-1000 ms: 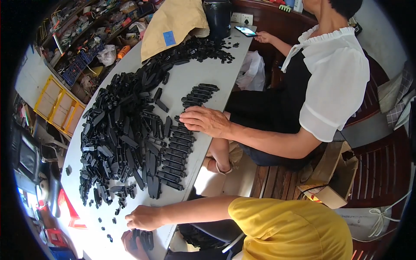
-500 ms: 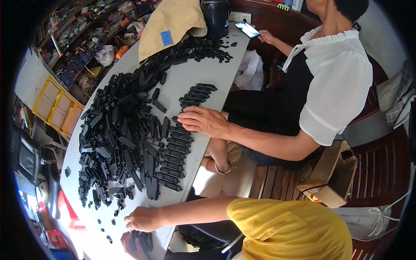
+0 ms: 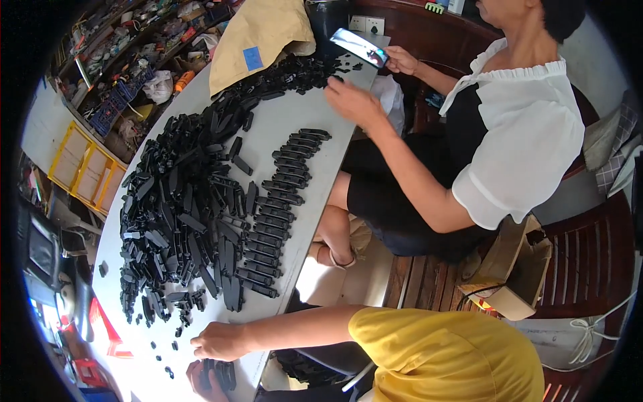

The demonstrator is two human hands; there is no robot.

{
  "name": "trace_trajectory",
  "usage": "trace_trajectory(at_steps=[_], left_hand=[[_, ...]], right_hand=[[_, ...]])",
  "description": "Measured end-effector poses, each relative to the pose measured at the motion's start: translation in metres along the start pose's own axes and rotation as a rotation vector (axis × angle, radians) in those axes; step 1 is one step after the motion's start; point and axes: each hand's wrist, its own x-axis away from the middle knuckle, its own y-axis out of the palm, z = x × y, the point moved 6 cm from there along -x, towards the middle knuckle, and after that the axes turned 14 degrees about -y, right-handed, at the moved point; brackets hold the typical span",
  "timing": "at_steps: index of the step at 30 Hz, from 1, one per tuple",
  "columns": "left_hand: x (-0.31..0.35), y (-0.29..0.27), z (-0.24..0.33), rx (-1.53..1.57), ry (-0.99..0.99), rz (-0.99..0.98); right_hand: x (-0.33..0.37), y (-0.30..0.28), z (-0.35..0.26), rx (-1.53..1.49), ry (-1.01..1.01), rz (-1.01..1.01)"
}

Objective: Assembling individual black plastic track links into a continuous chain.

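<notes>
Low in the picture at the near end of the table, my left hand (image 3: pixel 202 380) is closed around a small stack of black plastic pieces (image 3: pixel 226 375). Directly above the stack is my right hand (image 3: pixel 220 340), its fingers bent and pressed together; their tips, and anything between them, are hidden. A few tiny black parts (image 3: pixel 169 372) lie left of my hands. Beyond them spreads a large heap of long, narrow black plastic pieces (image 3: pixel 171 194). Similar pieces stand side by side in a long row (image 3: pixel 266 231) along the table's right side.
On my right, a co-worker holds a phone (image 3: pixel 358 47) over the far end of the white table (image 3: pixel 288 114); their other hand (image 3: pixel 355 104) is raised nearby. A tan sack (image 3: pixel 264 33) and a dark bucket (image 3: pixel 328 27) stand there. An open carton (image 3: pixel 512 268) sits on the wooden bench.
The co-worker's free hand has left the row of pieces and moved toward the table's far end. Their phone has shifted left. My hands stay in nearly the same place.
</notes>
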Motion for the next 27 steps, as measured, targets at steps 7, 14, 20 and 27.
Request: trace_trajectory(at_steps=[7,14,20,27], left_hand=[[0.0013,0.0008,0.0055,-0.007,0.003,-0.003],[0.0006,0.0007,0.0059,-0.018,-0.011,-0.004],[0.0005,-0.0008,0.001,-0.027,0.004,0.011],[-0.0002,-0.001,0.0016,-0.011,0.01,0.005]], right_hand=[[0.0003,0.0004,0.0002,0.003,0.025,0.016],[0.0003,0.0014,0.0014,-0.02,0.033,0.036],[0.0003,-0.0018,-0.0011,-0.018,0.001,0.007],[0.0002,-0.002,-0.0011,-0.015,-0.005,0.023]])
